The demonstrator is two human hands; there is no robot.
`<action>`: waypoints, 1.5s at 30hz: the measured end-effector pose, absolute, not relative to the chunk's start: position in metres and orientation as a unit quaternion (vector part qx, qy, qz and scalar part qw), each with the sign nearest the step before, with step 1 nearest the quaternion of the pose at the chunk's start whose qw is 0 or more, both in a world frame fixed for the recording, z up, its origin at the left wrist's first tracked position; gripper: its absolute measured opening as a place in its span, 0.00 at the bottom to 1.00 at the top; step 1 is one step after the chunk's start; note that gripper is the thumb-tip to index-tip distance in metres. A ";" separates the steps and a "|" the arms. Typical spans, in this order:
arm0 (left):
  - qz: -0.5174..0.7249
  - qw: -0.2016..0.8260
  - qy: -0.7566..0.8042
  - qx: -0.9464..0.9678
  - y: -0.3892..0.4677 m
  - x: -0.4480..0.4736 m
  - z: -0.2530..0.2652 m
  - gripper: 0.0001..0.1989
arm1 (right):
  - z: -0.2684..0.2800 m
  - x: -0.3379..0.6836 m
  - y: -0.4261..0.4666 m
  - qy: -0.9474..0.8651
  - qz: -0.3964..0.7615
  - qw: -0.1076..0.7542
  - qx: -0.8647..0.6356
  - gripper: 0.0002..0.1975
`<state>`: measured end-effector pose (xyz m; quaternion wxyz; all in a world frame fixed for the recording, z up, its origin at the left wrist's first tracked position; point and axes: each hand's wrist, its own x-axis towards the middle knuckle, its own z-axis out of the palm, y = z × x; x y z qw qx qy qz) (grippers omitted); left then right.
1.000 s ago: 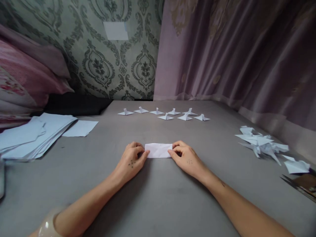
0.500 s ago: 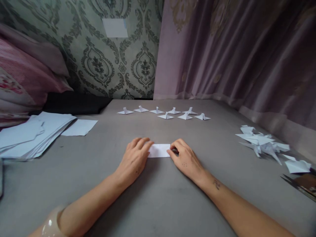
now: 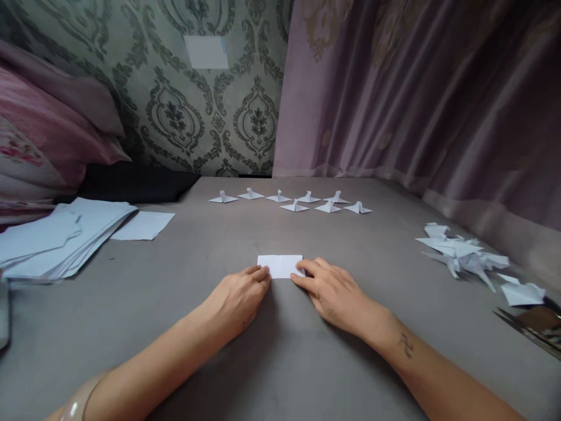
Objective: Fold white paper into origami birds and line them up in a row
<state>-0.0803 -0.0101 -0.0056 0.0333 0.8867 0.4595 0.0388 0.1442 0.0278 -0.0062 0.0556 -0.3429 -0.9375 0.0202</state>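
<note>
A small white folded sheet of paper (image 3: 281, 266) lies flat on the grey table in front of me, a long rectangle with a faint crease near its middle. At its near left corner my left hand (image 3: 245, 289) has its fingers closed together, pinching the edge. My right hand (image 3: 335, 292) grips the right end, with the thumb at the near edge and the index finger on top. The other right fingers are partly hidden behind the hand.
Several small folded paper figures (image 3: 295, 206) stand in rows at the back. Left lies a stack of white paper (image 3: 87, 234) with a single sheet (image 3: 144, 226) beside it. Crumpled paper figures (image 3: 460, 251) and scissors (image 3: 526, 330) lie on the right. A black cloth (image 3: 131, 182) sits back left.
My left hand has drawn back toward me from the paper's top to its near left corner, uncovering the left end. My right hand has shifted slightly nearer, its fingers now over the right end.
</note>
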 end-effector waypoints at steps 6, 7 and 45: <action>0.015 0.020 0.485 0.874 -0.014 -0.079 0.001 0.10 | -0.001 0.156 0.034 -0.916 0.083 0.093 -0.383 0.14; 0.009 0.012 0.490 0.872 -0.013 -0.077 0.002 0.09 | -0.001 0.157 0.036 -0.913 0.092 0.101 -0.385 0.14; 0.421 0.526 0.529 0.516 0.012 -0.071 -0.009 0.14 | -0.022 0.131 0.051 -0.713 0.408 0.347 -0.453 0.29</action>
